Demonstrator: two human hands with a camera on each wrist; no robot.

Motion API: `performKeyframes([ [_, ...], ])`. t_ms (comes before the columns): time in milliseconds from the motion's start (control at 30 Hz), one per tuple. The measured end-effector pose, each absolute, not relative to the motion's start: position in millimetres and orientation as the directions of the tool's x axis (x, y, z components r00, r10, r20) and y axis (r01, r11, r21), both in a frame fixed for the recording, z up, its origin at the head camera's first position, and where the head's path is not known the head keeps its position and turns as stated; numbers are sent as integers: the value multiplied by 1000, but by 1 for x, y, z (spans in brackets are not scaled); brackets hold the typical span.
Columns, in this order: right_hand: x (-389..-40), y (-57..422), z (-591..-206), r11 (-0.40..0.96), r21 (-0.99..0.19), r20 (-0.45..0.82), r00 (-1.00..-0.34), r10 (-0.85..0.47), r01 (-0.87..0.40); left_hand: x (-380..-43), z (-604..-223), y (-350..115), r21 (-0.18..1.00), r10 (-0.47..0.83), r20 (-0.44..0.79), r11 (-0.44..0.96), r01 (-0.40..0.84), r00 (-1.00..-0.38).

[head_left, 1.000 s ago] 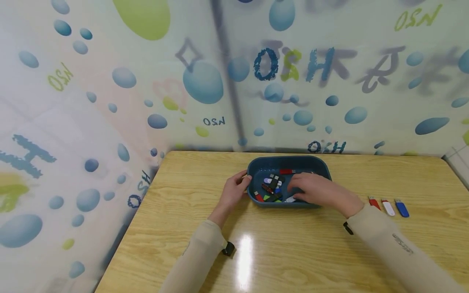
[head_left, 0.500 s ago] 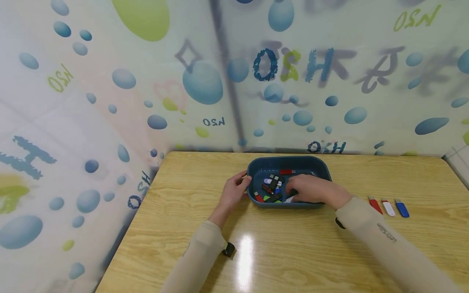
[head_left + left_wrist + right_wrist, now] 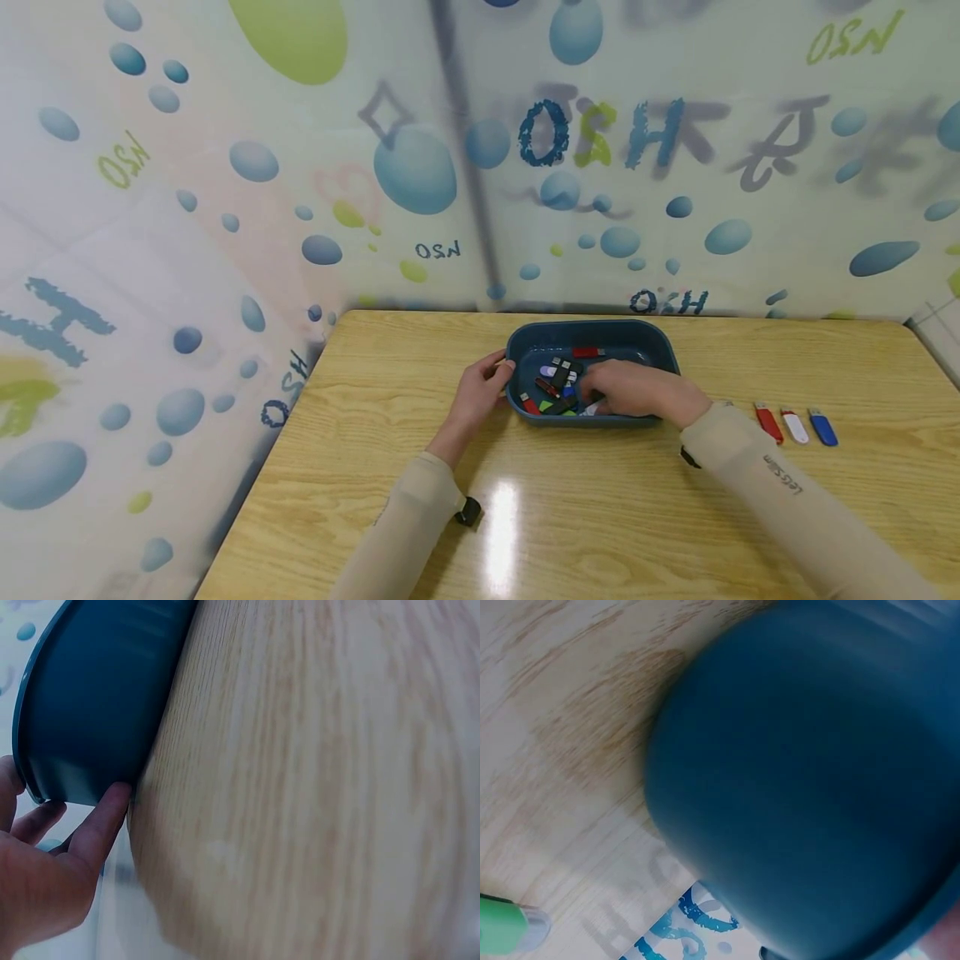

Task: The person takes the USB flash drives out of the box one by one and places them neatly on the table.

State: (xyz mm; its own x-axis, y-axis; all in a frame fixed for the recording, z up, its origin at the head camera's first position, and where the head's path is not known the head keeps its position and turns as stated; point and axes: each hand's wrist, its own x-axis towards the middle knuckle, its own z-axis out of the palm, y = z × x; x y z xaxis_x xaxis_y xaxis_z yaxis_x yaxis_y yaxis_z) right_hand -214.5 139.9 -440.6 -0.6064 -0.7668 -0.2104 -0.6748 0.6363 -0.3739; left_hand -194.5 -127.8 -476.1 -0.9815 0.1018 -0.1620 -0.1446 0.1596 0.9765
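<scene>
A dark blue plastic bin (image 3: 540,417) holds a heap of USB flash drives, among them a black one (image 3: 559,375) and a red one (image 3: 587,352). My left hand (image 3: 480,390) grips the bin's left end, thumb at the rim; the left wrist view shows that hand's fingers against the outer wall. Inside the bin's right half, my right hand (image 3: 626,388) reaches down with bent fingers beside a white flash drive (image 3: 592,409). Its fingertips are hidden, and I cannot tell if they pinch anything. In the right wrist view the bin wall (image 3: 795,780) covers most of the picture.
On the wooden table (image 3: 600,517), right of the bin, red (image 3: 768,422), white (image 3: 794,426) and blue (image 3: 822,427) flash drives lie in a row. A green one with a clear cap (image 3: 506,926) lies near the bin. A printed wall covering (image 3: 465,233) stands behind.
My right hand has moved a little left and deeper into the bin, its fingers more bent. The red flash drive in the row shows more fully beside the sleeve. My left hand stays put.
</scene>
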Motion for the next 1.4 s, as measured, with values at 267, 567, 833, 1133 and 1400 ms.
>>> performKeyframes([
  [267,-213,144,-438,633,-395,-205,-608,-767,-666,-194,-475,-127,976,105,-154,171,-135,-982],
  [567,-210,153,-426,681,-401,-191,-671,-717,-614,-194,-476,-127,975,98,-163,169,-145,-982],
  [833,-203,168,-416,666,-442,-103,-704,-703,-600,-194,-475,-128,977,112,-164,158,-146,-980],
  [1133,-195,184,-410,706,-467,-62,-777,-627,-532,-194,-473,-128,975,112,-165,172,-144,-980],
  [1400,-183,197,-404,729,-480,-37,-819,-573,-489,-194,-474,-128,975,110,-156,178,-135,-982],
])
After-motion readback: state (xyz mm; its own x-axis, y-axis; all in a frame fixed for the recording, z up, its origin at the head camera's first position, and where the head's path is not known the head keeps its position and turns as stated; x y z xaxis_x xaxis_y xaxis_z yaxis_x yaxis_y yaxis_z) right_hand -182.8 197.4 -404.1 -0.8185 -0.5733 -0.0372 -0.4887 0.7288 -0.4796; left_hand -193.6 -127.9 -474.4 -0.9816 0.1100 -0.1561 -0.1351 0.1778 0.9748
